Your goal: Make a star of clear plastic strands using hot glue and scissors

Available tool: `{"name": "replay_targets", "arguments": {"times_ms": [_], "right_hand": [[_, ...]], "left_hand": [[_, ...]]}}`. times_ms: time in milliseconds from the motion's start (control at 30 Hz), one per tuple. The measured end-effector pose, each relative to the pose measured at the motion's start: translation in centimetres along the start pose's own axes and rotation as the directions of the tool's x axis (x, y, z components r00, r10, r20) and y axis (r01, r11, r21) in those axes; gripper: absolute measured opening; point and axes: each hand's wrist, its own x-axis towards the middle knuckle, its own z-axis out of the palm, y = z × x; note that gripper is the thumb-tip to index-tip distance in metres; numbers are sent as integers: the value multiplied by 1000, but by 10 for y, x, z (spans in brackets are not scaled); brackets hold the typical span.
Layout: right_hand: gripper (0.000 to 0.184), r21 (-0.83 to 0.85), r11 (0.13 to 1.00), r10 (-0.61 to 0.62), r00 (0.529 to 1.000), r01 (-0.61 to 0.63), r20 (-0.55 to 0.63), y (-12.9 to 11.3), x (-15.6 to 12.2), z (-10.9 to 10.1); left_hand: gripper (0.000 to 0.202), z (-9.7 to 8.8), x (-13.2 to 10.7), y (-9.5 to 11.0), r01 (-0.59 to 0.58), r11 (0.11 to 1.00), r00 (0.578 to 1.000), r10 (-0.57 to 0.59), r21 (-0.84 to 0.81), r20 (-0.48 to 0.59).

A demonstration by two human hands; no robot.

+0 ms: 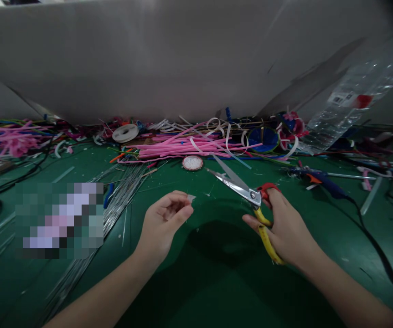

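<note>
Head view: left hand [167, 218] with thumb and fingertips pinched together on a small translucent scrap [191, 198], thin and filmy, mostly hidden by the fingers. To the right, right hand [290, 230] clamped around scissors [251, 193], fingers through the loops: polished metal blades spread apart in a narrow V, pointing far and left, one handle red, the other yellow. Scrap at the left fingertips, just left of the blades, apart from them.

Farther out, on a smooth green table [224, 296], a round dish [193, 163] with reddish rim and white contents, too small to identify. Left of the left hand, a fanned bundle of thin, shiny, clear-looking strands [117, 212], partly covered by a pixelated block [59, 221]; nothing beneath legible. Beyond, fuzzy pink stems [183, 148], curled white strips [229, 141] and a pale flat spool [125, 133], overlapping in a dim heap. At right, a dark blue glue gun [329, 184] with black cord; farther, a ribbed clear plastic bottle [350, 102], tilted, top cut off by the dark frame edge.
</note>
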Motion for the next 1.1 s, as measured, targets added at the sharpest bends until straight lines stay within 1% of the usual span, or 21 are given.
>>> {"name": "replay_targets", "arguments": {"times_ms": [133,233,300,400,500,567,767,867,967,1100], "right_hand": [[48,-116,993,-40,997,32,-70,0,-1,-2],[48,-149,985,-106,989,91,-100,1,-1,-2],[47,-181,973,-169,976,143,-138,3,-1,-1],[46,-247,940,-286,937,234,-201,6,-1,0],[42,-289,904,-382,897,313,-224,11,0,-2],[39,-308,889,-415,882,339,-225,15,1,-5],[37,-374,859,-453,860,350,-236,26,3,-13],[34,-391,849,-465,854,355,-235,27,3,-12],[29,-375,845,-479,851,381,-215,26,3,-10],[26,-370,825,-518,834,428,-190,25,2,-9]], "left_hand": [[12,-1,-1,2,-60,996,997,57,60,53],[12,0,-3,7,-128,971,989,110,201,99],[11,0,-5,9,-209,932,972,167,297,163],[12,1,-6,12,-339,849,933,247,405,261],[12,1,-6,15,-433,762,898,320,481,303],[11,0,-6,15,-463,733,885,349,498,309],[16,-2,-4,15,-461,763,885,362,454,292],[16,-3,-3,13,-464,765,885,379,447,271],[17,-3,-2,11,-488,761,873,414,428,259],[18,-4,-1,12,-512,751,859,457,418,231]]}}
